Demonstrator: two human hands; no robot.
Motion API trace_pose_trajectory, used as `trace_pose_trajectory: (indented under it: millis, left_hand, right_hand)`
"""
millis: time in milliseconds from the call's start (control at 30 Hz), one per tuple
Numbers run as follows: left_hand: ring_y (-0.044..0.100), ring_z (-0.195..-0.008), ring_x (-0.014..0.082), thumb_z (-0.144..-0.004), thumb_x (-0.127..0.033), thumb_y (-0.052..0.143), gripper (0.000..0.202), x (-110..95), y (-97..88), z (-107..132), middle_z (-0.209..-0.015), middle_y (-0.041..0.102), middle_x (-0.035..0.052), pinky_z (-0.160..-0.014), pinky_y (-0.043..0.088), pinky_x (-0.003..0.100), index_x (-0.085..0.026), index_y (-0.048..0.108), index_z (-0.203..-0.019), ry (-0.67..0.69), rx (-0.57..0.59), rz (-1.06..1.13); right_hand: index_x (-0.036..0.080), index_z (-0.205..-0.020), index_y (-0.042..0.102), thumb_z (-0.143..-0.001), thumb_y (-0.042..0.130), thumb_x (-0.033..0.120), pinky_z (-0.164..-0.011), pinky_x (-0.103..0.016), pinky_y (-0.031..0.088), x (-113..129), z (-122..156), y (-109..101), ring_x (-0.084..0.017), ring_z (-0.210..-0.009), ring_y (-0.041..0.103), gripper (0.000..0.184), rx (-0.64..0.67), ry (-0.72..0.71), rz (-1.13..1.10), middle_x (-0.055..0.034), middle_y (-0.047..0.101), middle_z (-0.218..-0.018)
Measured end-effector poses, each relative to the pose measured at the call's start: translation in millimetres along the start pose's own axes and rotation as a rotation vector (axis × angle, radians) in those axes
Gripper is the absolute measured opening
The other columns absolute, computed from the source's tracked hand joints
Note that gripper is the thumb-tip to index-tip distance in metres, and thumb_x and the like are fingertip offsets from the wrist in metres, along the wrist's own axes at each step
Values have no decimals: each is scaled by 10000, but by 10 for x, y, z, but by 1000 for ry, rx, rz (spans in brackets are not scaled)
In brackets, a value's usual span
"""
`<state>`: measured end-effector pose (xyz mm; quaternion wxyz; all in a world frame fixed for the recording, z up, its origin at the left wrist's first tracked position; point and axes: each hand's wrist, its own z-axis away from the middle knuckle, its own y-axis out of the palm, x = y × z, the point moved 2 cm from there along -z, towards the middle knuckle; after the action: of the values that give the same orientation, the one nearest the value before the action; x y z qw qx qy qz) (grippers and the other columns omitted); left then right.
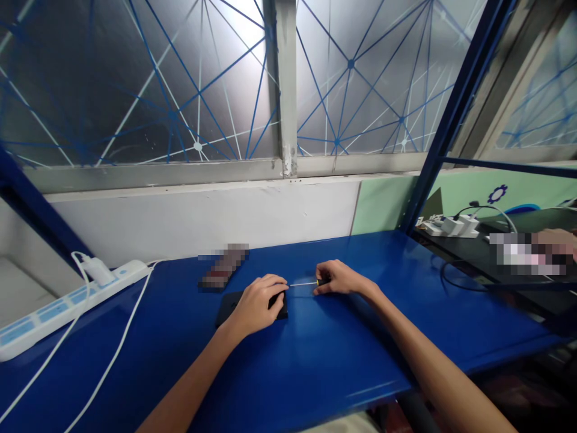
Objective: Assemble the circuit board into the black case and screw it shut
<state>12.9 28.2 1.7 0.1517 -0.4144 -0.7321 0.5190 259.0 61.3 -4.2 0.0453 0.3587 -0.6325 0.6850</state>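
Note:
My left hand (pixel 259 305) lies over a flat black rectangular object (pixel 226 305) on the blue table, its fingers curled around the right part. Much of that object is covered by the hand, and its exact kind cannot be made out. To the right, my right hand (pixel 341 278) is closed around the black and yellow handle of a screwdriver (pixel 303 284). The thin metal shaft points left, with its tip at the fingertips of my left hand, by the object's right edge. Whether the tip touches the object is unclear.
A pixelated dark slab (pixel 225 267) lies behind my left hand. On the left, a white power strip (pixel 76 300) with white cables rests on the blue table (pixel 315 355). Blue metal posts rise at both sides. At right, another power strip (pixel 451 226) sits on a black surface.

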Motion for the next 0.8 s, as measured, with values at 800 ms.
trace_pose_trajectory:
  millis: [800]
  left_hand:
    - [615,-1045,250,-910,-207,470,283,-19,-1,-2,-1154,679,84,-870,483,405,-196,684,-1096,-42,16,-33]
  right_hand:
    - [181,-723,563,-649,792,439,-523,-216,263,27,4,29,-94,-558,416,352,14,-19,11,52,507,-630]
